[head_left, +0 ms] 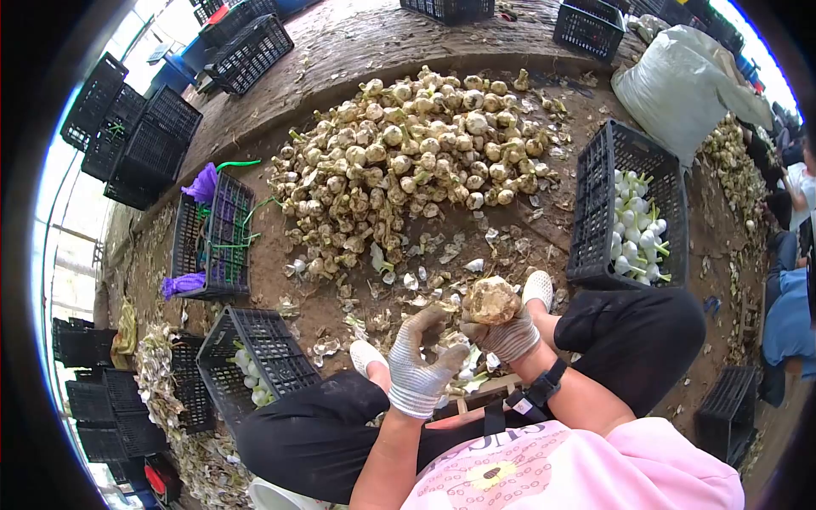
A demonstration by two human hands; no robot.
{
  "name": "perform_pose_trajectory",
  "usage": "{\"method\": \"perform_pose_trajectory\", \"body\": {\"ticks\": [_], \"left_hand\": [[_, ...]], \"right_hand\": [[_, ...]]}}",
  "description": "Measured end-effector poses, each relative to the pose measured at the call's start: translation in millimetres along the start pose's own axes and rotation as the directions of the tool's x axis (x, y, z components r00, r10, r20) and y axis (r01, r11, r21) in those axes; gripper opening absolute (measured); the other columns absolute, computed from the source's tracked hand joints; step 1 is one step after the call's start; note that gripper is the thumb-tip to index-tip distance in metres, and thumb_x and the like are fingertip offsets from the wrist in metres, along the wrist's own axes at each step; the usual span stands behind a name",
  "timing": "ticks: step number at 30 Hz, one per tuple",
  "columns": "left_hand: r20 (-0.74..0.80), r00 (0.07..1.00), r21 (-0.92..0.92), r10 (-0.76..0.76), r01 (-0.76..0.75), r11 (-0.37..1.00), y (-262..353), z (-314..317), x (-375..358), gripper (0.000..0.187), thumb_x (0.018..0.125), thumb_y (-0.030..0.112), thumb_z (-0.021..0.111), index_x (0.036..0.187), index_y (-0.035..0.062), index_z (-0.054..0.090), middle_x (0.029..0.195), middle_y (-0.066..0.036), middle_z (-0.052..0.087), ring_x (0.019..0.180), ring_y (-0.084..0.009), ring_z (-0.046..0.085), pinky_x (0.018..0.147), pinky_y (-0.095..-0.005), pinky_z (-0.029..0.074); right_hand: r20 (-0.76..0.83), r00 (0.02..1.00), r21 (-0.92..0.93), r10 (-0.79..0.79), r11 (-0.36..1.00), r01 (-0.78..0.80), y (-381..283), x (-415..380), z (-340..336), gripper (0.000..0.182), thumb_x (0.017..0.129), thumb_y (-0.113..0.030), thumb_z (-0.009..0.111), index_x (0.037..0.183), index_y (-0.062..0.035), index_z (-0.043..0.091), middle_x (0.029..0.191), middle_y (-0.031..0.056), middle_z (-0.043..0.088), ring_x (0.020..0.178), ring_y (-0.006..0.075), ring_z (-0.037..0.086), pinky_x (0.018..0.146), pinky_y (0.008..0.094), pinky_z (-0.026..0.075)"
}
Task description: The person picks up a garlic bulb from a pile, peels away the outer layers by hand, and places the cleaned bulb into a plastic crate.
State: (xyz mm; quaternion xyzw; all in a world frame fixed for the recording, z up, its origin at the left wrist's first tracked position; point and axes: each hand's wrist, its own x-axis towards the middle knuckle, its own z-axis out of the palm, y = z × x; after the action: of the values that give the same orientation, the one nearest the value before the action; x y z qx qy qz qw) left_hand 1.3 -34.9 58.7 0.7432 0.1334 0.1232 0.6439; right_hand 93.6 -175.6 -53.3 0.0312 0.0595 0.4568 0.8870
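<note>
Brown-stained bulb (493,302) held in gloved right hand (510,337); gloved left hand (422,361) just beside it, thumb and fingers spread wide. Heap of dirty bulbs (416,157) beyond both hands, loose peelings (410,281) between. Black crate (592,212) with white bulbs (631,234) right of right hand, second crate (276,344) left of left hand.

Looks like a farm packing shed. Shown by heaped garlic bulbs (416,157), stacked black crates (132,140) and husk-strewn dirt floor (270,255).
</note>
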Motion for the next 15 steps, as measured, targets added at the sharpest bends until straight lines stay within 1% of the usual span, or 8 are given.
{"method": "perform_pose_trajectory", "body": {"ticks": [2,4,7,8,9,11,12,15], "left_hand": [[0.006,1.0,0.016,-0.014,0.014,1.0,4,2,3,0.059,0.066,0.023,0.078,0.112,-0.0012,0.05,0.103,-0.01,0.055,0.092,-0.0172,0.055,0.08,-0.0297,0.046],[0.013,0.997,0.088,0.072,-0.073,0.994,7,7,4,0.063,0.065,0.028,0.079,0.112,-0.0011,0.05,0.103,-0.009,0.055,0.089,-0.0162,0.055,0.079,-0.0293,0.046],[0.061,0.978,0.231,0.199,-0.208,0.95,16,19,8,0.07,0.06,0.032,0.082,0.114,0.0,0.049,0.103,-0.01,0.053,0.089,-0.0185,0.054,0.079,-0.0304,0.045],[0.016,0.994,0.113,0.107,-0.108,0.988,6,23,5,0.07,0.059,0.029,0.082,0.113,0.0002,0.049,0.103,-0.011,0.053,0.091,-0.02,0.054,0.079,-0.0311,0.045],[-0.018,1.0,-0.01,0.011,-0.011,1.0,-4,25,3,0.069,0.057,0.027,0.083,0.112,0.0004,0.05,0.103,-0.012,0.052,0.092,-0.0214,0.054,0.079,-0.0319,0.045],[-0.014,0.985,0.189,0.173,-0.167,0.968,-1,17,9,0.068,0.055,0.022,0.083,0.111,0.0011,0.05,0.102,-0.013,0.053,0.092,-0.0241,0.055,0.079,-0.0332,0.046],[0.003,0.969,0.282,0.248,-0.239,0.929,1,14,11,0.067,0.054,0.02,0.083,0.11,0.0014,0.051,0.101,-0.013,0.053,0.092,-0.0254,0.055,0.079,-0.0338,0.046],[0.097,0.944,0.458,0.316,-0.324,0.827,-1,3,16,0.065,0.052,0.014,0.082,0.109,0.0026,0.051,0.101,-0.014,0.054,0.092,-0.0285,0.056,0.079,-0.0353,0.047]], "right_hand": [[-0.02,0.999,-0.087,-0.033,0.996,0.031,0,-2,-2,0.056,0.074,-0.029,0.068,0.12,-0.0064,0.047,0.117,0.0109,0.053,0.103,0.0266,0.054,0.087,0.0485,0.046],[0.049,0.998,-0.055,-0.037,0.998,0.04,1,-6,8,0.053,0.077,-0.029,0.065,0.12,-0.0053,0.046,0.116,0.012,0.053,0.103,0.0279,0.054,0.09,0.0437,0.045],[-0.244,0.969,-0.229,-0.025,0.973,-0.032,7,-6,24,0.053,0.077,-0.032,0.064,0.119,-0.0042,0.046,0.116,0.0128,0.053,0.104,0.0276,0.054,0.091,0.0402,0.045],[-0.142,0.989,-0.351,-0.045,0.936,-0.008,8,-4,28,0.057,0.078,-0.036,0.065,0.12,-0.0028,0.046,0.115,0.0134,0.053,0.104,0.0271,0.054,0.092,0.0397,0.044],[-0.158,0.987,-0.386,-0.02,0.921,-0.043,7,-1,33,0.06,0.076,-0.038,0.066,0.12,-0.0023,0.045,0.115,0.0133,0.053,0.104,0.0266,0.054,0.092,0.0398,0.044],[-0.194,0.981,-0.453,0.021,0.885,-0.109,5,4,46,0.066,0.074,-0.042,0.067,0.122,-0.0015,0.044,0.115,0.0133,0.053,0.104,0.0257,0.054,0.092,0.0399,0.044],[-0.086,0.994,-0.341,0.068,0.935,-0.093,7,7,39,0.07,0.074,-0.045,0.067,0.122,-0.0001,0.042,0.116,0.0125,0.052,0.105,0.024,0.054,0.092,0.0383,0.044],[-0.178,0.983,-0.586,0.044,0.798,-0.142,7,6,52,0.074,0.074,-0.05,0.065,0.122,0.0005,0.042,0.116,0.0115,0.052,0.105,0.0224,0.053,0.092,0.0367,0.044]]}}
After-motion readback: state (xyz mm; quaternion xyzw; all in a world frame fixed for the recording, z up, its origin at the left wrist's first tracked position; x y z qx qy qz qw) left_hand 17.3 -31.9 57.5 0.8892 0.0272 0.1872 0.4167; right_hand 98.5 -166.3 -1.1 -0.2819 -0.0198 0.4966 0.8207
